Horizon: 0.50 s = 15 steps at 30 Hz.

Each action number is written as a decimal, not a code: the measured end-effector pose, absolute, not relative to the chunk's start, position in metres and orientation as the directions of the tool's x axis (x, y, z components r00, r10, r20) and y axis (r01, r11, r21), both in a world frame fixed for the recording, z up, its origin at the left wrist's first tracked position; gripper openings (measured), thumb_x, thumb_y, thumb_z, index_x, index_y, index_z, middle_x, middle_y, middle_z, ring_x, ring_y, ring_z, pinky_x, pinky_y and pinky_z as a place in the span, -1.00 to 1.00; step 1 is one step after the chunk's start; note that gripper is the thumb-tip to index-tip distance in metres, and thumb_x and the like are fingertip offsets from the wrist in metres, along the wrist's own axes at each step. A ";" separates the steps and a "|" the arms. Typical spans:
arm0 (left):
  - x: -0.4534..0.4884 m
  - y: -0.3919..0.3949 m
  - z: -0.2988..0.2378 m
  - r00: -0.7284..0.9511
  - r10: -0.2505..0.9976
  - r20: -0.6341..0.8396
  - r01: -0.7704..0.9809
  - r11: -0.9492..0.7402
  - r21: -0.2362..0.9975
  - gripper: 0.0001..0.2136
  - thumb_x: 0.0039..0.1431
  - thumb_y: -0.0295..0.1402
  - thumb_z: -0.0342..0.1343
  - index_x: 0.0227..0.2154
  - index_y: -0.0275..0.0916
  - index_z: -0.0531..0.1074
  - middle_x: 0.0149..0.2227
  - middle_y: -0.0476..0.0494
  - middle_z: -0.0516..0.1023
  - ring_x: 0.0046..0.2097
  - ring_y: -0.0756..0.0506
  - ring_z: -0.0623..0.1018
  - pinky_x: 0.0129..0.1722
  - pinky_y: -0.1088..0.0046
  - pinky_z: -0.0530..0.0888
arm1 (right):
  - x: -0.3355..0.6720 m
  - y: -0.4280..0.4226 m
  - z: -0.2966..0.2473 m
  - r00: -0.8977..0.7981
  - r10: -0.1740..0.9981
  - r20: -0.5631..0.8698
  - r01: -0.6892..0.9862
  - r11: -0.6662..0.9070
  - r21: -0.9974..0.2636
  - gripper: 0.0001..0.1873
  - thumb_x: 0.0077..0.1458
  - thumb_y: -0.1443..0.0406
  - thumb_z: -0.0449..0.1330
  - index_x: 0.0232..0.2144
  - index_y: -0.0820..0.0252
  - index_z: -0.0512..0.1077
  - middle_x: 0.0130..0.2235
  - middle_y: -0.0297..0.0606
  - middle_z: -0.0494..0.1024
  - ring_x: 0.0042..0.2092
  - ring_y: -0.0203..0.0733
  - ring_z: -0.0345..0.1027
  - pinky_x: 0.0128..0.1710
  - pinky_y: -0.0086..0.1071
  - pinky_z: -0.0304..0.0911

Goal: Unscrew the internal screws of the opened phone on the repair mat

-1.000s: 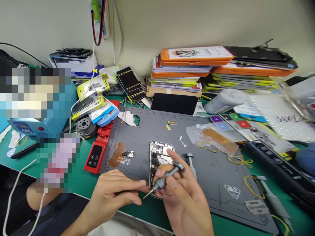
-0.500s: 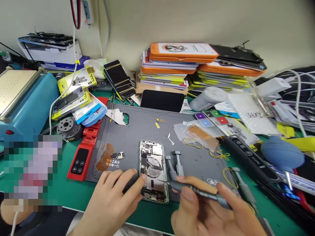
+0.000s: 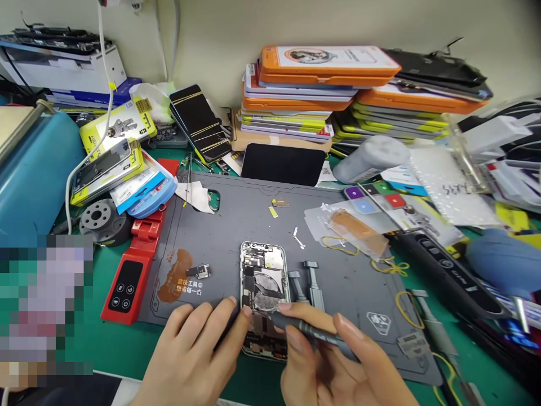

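An opened phone (image 3: pixel 262 282) with its insides showing lies on a grey work mat (image 3: pixel 236 225). My left hand (image 3: pixel 196 352) rests on the mat, its fingertips against the phone's left edge. My right hand (image 3: pixel 338 366) grips a slim dark screwdriver (image 3: pixel 310 332) like a pen, the tip down inside the lower half of the phone. Two grey screwdrivers (image 3: pixel 306 282) lie just right of the phone. A small loose part (image 3: pixel 198 272) sits on the mat to its left.
A red device with buttons (image 3: pixel 129 279) lies at the mat's left edge. Stacked orange and yellow boxes (image 3: pixel 329 90) line the wall. A black phone screen (image 3: pixel 283 164) leans behind the mat. A black tool bar (image 3: pixel 448 268), rubber bands and a blue blower (image 3: pixel 502 259) lie right.
My right hand swapped its grip from a stubby screwdriver held near my left fingers to a slim one, and brought the tip down into the phone. My left hand settled against the phone's edge.
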<state>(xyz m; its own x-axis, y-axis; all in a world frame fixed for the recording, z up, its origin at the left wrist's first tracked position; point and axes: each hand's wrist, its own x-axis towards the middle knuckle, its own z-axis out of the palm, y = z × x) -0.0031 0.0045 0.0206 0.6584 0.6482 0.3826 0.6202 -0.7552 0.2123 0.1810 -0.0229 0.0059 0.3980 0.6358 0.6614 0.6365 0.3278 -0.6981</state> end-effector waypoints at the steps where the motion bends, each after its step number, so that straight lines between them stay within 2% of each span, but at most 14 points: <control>1: -0.003 0.004 0.020 0.658 0.650 0.380 0.619 -0.754 0.218 -0.63 0.52 -0.57 0.05 0.25 -0.27 0.58 0.16 -0.18 0.70 0.07 -0.21 0.52 0.11 0.16 0.33 | 0.180 -0.024 0.006 0.416 0.646 0.640 0.626 0.308 -0.716 -0.54 0.31 0.55 0.36 0.18 0.16 0.52 -0.16 -0.11 0.71 -0.21 -0.05 0.71 -0.29 -0.25 0.70; 8: -0.002 0.005 0.021 0.660 0.644 0.387 0.613 -0.759 0.219 -0.65 0.52 -0.56 0.07 0.24 -0.31 0.58 0.15 -0.19 0.71 0.07 -0.20 0.51 0.10 0.17 0.32 | 0.177 -0.026 0.003 0.415 0.651 0.635 0.643 0.284 -0.712 -0.59 0.31 0.50 0.38 0.15 0.14 0.55 -0.16 -0.13 0.73 -0.21 -0.02 0.71 -0.31 -0.23 0.71; 15: -0.003 0.004 0.021 0.661 0.651 0.373 0.617 -0.755 0.222 -0.65 0.53 -0.56 0.06 0.25 -0.29 0.58 0.15 -0.19 0.70 0.08 -0.19 0.51 0.13 0.18 0.32 | 0.182 -0.027 0.004 0.404 0.674 0.618 0.624 0.290 -0.725 -0.58 0.27 0.54 0.40 0.12 0.15 0.57 -0.15 -0.13 0.73 -0.19 -0.04 0.71 -0.27 -0.25 0.70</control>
<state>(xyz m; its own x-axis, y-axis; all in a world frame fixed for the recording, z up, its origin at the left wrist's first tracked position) -0.0031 0.0039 0.0212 0.6615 0.6508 0.3728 0.6174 -0.7547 0.2220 0.1816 -0.0274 0.0042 0.4043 0.6741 0.6182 0.6244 0.2905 -0.7251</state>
